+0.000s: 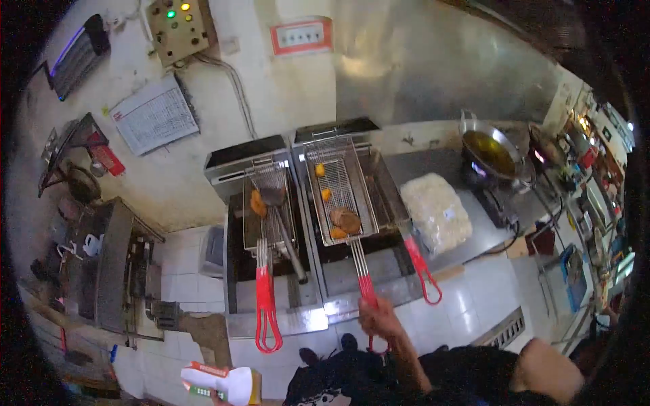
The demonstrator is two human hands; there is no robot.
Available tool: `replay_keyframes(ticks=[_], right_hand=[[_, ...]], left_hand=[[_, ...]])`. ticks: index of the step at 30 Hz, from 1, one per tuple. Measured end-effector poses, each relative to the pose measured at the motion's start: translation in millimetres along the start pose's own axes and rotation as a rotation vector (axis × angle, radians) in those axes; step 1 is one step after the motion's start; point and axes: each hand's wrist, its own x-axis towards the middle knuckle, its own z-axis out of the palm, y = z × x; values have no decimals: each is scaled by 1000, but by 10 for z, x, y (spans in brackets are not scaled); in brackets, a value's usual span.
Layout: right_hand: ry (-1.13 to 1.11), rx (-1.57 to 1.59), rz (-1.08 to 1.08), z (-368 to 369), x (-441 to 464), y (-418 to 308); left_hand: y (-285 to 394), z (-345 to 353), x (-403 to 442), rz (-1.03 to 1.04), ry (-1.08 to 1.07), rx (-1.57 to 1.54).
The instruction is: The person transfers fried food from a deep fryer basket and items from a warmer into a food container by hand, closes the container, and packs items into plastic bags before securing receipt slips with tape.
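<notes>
My right hand (379, 318) is closed around the red handle of a wire fryer basket (345, 179). The basket sits over the right-hand fryer vat, with several fried pieces (345, 220) inside. At the lower left, my left hand (218, 400) holds a printed white, orange and green paper food box (220, 383); the box hides most of its fingers. A second fryer basket (279, 220) rests over the left vat, its red handle pointing toward me. In it are a fried piece (258, 203) and a long-handled metal scoop (274, 195).
Right of the fryers, a bulky clear bag of pale food (437, 211) lies on the steel counter. Farther right, a wok of oil (489, 150) stands over a lit burner. Another red basket handle (423, 271) juts out. A control box (177, 30) hangs on the wall.
</notes>
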Motion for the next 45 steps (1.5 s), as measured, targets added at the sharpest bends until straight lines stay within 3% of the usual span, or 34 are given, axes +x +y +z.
replay_keyframes(ticks=[2, 4, 8, 10, 11, 13, 15, 16, 18, 19, 21, 22, 24, 25, 26, 27, 28, 29, 31, 34, 36, 37, 38, 40, 41, 45], right_hand=[[-45, 62, 1, -94, 169, 210], [-25, 59, 52, -216, -143, 412], [-91, 70, -65, -149, 179, 280], [91, -400, -337, -109, 527, 272], [-20, -226, -281, -142, 829, 335], [-71, -10, -113, -159, 253, 818], [-11, -1, -129, -57, 179, 506], [10, -2, -151, -35, 276, 357], [-38, -21, -124, -200, 416, 722], [-63, -31, -111, -192, 458, 756], [-24, 147, -122, -111, 405, 816], [-59, 118, -82, 58, 420, 334], [-104, 87, -77, 160, 396, 167], [-18, -83, -211, 138, 278, 315], [-34, -57, -190, 71, 264, 430], [-50, -30, -169, 57, 232, 461], [-65, -4, -147, 44, 199, 492], [-55, 14, -85, 169, 84, 406], [-64, -60, -41, 188, 316, 160], [-102, -37, -97, 267, 129, 8], [-127, -22, -97, 225, 53, 18], [-135, -30, -103, 207, 32, -11], [-143, -36, -113, 202, 23, -56], [-137, -40, -134, 267, -11, -213], [-127, -35, -137, 292, -20, -291], [-120, -83, -217, 243, -60, -314]], left_hand=[[48, -465, 211, 44, 75, -92], [23, -410, -97, 27, 44, -106], [-83, 263, 285, 50, -210, -191], [-206, 76, 919, 136, -189, -156], [-152, -155, 988, 193, -102, -59], [220, -620, 389, 213, 74, 121], [74, -147, 617, 342, 48, 257], [26, -46, 528, 331, -44, 197], [-26, 193, 357, 359, -156, 248], [0, -28, 614, 320, -119, 60], [246, -445, 549, 331, 79, 98], [99, -30, 550, 403, 173, 262], [220, -166, 667, 588, 209, 559], [232, -2, 636, 477, 67, 325], [229, 126, 581, 360, -70, 95], [223, 289, 497, 349, -193, 170], [276, 204, 573, 347, -173, 175], [523, -10, 561, 454, 23, 246], [364, 737, 659, 458, -187, 130], [545, 746, 821, 490, -148, 161], [234, 1585, 571, 530, -126, 270], [104, 1869, 562, 546, -242, 241], [43, 2008, 573, 564, -361, 209], [-78, 1976, 828, 492, -246, 158], [-134, 1931, 1046, 450, -391, 221], [-572, 2457, 817, 408, -369, 523]])
